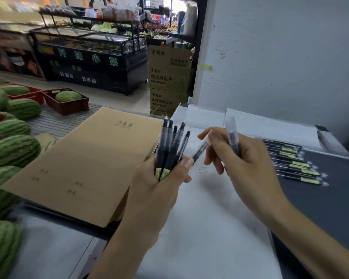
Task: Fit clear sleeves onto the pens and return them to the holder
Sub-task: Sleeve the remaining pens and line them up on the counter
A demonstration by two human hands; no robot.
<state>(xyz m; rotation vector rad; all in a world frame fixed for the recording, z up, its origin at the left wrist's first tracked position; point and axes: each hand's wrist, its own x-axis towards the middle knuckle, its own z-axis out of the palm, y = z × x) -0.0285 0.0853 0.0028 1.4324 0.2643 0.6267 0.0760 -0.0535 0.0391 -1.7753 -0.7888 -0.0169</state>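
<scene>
The left hand (159,184) grips a bundle of pens (169,146) above the desk (199,228), while the right hand (244,158) holds a sleeved pen (232,135) and its fingers (205,135) pinch a sleeve (201,147) on the outermost pen: sleeving appears under way, and the next move calls for pushing it fully home.

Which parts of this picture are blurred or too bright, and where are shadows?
Head view: watermelons at left edge smeared; doorway at top blown out white; right hand throws a soft shadow on the paper; pens in left hand fairly sharp, sleeve in right hand hazy.
</scene>
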